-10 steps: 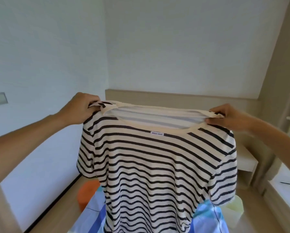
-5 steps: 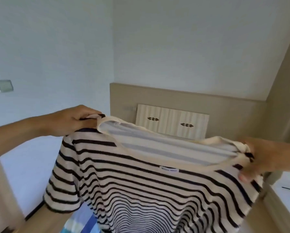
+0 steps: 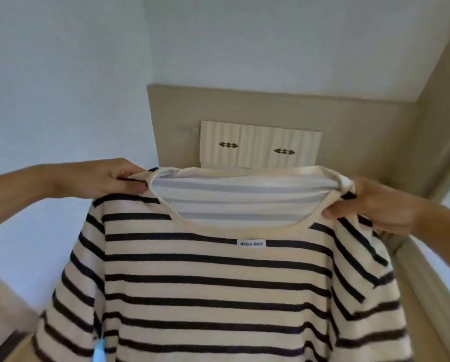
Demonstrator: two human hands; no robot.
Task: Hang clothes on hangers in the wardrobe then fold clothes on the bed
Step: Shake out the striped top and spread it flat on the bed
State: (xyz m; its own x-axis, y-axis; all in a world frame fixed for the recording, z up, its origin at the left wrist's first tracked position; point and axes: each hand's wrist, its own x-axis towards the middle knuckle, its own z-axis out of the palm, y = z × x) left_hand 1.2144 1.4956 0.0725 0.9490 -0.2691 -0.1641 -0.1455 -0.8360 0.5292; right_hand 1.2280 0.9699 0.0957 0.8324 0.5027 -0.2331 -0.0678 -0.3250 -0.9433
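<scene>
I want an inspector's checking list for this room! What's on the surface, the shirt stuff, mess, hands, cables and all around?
Surface: mostly hidden behind the striped shirt; only a small blue patch shows at the bottom.
Job's things: striped shirt held up and spread wide, small label under the neckline; no hanger seen.
Clutter: nothing seen.
Hands: left hand and right hand each grip a shoulder of the striped shirt.
Cables: nothing seen.
Surroundings: white wall, beige headboard, cream striped pillow against it.
</scene>
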